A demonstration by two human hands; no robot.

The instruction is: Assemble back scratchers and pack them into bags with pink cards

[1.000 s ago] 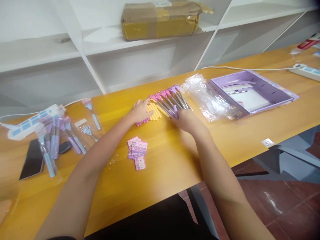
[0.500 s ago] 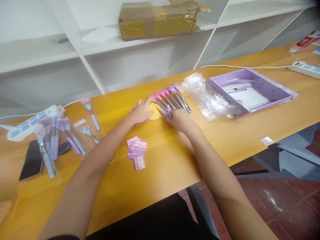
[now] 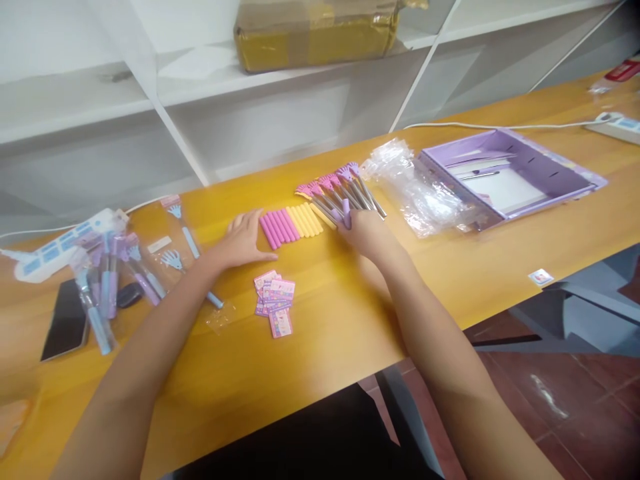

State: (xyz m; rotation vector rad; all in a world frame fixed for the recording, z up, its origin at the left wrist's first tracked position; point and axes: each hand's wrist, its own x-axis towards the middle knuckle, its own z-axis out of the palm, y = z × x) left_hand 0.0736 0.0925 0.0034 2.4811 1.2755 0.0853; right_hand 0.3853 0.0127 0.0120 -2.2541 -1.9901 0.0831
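My left hand [image 3: 244, 241] is open beside the left end of a row of pink tubes [image 3: 279, 228], with its thumb stretched below them. Yellow tubes [image 3: 304, 221] continue the row to the right. My right hand [image 3: 369, 232] is closed around purple tubes [image 3: 346, 212] whose ends stick out past the fingers; how many it holds is hidden. Just behind that hand lie several back scratchers [image 3: 353, 192] with pink and purple hand-shaped heads and bare metal rods. A small pile of pink printed cards [image 3: 277, 298] rests on the table below the row.
Bagged blue and purple back scratchers [image 3: 109, 273] lie at left, near a power strip [image 3: 65, 243] and a dark phone [image 3: 64, 323]. Clear plastic bags [image 3: 420, 200] sit beside an open purple box [image 3: 570, 180] at right. A taped carton [image 3: 315, 37] stands on the shelf.
My left hand has moved left off the tubes and opened, uncovering the pink ones. My right hand stays near the same place, still holding the purple tubes.
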